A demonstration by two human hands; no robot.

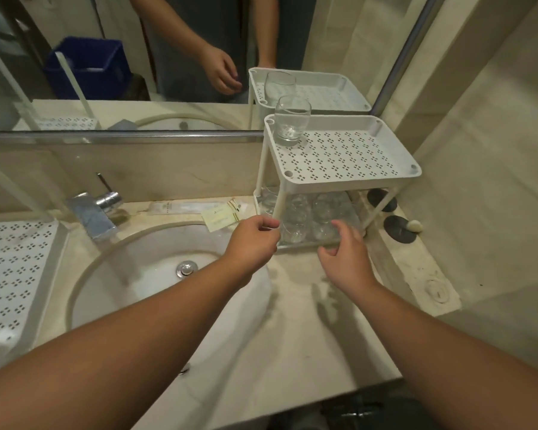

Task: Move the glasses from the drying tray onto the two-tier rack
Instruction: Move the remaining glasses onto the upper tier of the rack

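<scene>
Left hand: the left hand (pixel 251 243) is curling its fingers and thumb at the front left post (pixel 279 209) of the two-tier rack (pixel 339 181); thumb and fingertips are pinching together at the post, though actual contact is hard to confirm.
Right hand: the right hand (pixel 345 256) is hovering at the front edge of the lower tier, fingers loosely curled and spread, holding nothing I can make out.
Lower tier glasses: several clear glasses (pixel 308 215) are standing close together on the lower tier, behind both hands; the exact count is blurred by glare.
Top tier glass: one clear glass (pixel 291 121) is standing with its long axis vertical at the back left corner of the perforated upper shelf; which end is up I cannot tell.
Rack position: it is sitting on the marble counter (pixel 292 321), to the right of the sink (pixel 156 268), back against the mirror (pixel 137 57).
Drying tray: the white perforated drying tray (pixel 10 274) is lying at the left of the sink, well apart from the rack.
Other: a chrome tap (pixel 97 209) is standing behind the basin; paper sachets (pixel 224 214) are lying near the rack's left side.
</scene>
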